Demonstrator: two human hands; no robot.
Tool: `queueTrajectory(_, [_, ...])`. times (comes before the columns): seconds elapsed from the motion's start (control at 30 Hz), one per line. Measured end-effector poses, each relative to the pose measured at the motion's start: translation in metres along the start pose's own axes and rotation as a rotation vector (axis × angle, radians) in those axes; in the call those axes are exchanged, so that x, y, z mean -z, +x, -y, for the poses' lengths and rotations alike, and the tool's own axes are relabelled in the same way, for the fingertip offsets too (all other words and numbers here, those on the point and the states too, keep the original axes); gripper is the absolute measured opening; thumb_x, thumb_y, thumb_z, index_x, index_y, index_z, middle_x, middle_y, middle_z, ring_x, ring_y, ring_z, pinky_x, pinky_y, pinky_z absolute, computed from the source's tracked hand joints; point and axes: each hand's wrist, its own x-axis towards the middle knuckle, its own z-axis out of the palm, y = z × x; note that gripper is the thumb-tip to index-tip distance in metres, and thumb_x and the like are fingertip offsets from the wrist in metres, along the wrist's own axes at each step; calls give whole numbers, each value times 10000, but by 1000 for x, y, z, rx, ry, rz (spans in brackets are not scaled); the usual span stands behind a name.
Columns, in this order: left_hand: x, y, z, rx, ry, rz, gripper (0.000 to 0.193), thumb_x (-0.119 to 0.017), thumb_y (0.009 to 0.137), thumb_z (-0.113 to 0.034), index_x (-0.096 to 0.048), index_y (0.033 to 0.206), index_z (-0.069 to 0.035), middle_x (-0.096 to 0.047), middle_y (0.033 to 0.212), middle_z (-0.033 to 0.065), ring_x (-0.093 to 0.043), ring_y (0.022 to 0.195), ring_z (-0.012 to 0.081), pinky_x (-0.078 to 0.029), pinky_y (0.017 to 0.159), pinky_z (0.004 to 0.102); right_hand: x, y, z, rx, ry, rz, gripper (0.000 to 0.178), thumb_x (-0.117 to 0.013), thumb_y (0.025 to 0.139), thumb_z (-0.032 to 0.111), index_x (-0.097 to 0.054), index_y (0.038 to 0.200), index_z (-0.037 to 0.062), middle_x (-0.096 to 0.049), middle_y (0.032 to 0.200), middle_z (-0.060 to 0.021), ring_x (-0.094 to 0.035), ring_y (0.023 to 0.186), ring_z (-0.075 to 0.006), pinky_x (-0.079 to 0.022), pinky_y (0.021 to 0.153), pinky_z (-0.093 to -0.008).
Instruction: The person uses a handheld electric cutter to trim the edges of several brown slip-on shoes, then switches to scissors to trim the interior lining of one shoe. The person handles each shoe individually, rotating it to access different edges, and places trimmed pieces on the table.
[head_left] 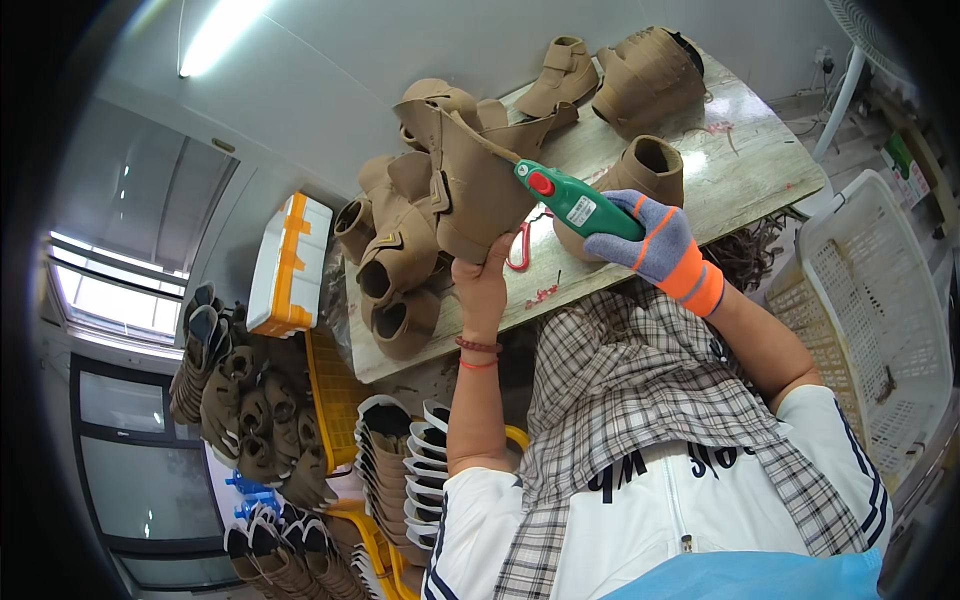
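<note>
My left hand [483, 290] is closed on the lower end of a brown shoe upper [478, 190] and holds it up above the table. A strap with a buckle-like tab shows on its side. My right hand [655, 245], in a grey and orange glove, grips a green handheld power tool [585, 208] with a red button. The tool's front end meets the shoe upper's top edge; whether it touches cannot be made out. Beneath my hands lies a red-handled tool [519, 247], likely scissors, partly hidden. Another brown upper [650, 170] stands behind the tool.
More brown uppers [400, 250] crowd the left side of the table [760, 150], with a stacked bundle [650, 85] at its far end. White plastic baskets [880, 330] stand at right. Yellow crates [330, 395] and piled uppers [255, 410] fill the left.
</note>
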Motion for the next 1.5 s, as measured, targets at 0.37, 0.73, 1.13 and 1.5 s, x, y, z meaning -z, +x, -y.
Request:
queueTrajectory(0.37, [2,-7,31,-562,666,219,257,-575,753,62,-653,993,12,-636,990,185,-587,939,380,-461,826,425,8,5,2,-151,255,-29,507,-794,736,374,-640,1051,9,-671,870,-65,-598,760,-78,-504,700,-245])
queueTrajectory(0.73, [2,132,45,-385,612,53,447,-716,774,-115,-521,1114,100,-595,990,231,-563,939,401,-445,809,438,64,-2,-9,-278,330,-189,426,-764,791,278,-607,1060,-13,-599,766,14,-527,635,-41,-435,565,-202])
queueTrajectory(1.13, [-210,80,49,-603,454,459,157,-673,759,-141,-655,830,-2,-616,995,166,-567,964,321,-472,849,405,110,-43,-43,-410,244,-453,326,-730,825,225,-612,1020,-7,-535,653,35,-464,549,-37,-369,495,-196])
queueTrajectory(1.5, [-119,96,-6,183,434,294,141,-655,816,-133,-678,807,6,-694,893,94,-657,871,221,-504,742,316,120,-67,-60,-424,182,-481,328,-734,818,189,-609,1056,1,-586,751,21,-498,582,-35,-409,524,-191])
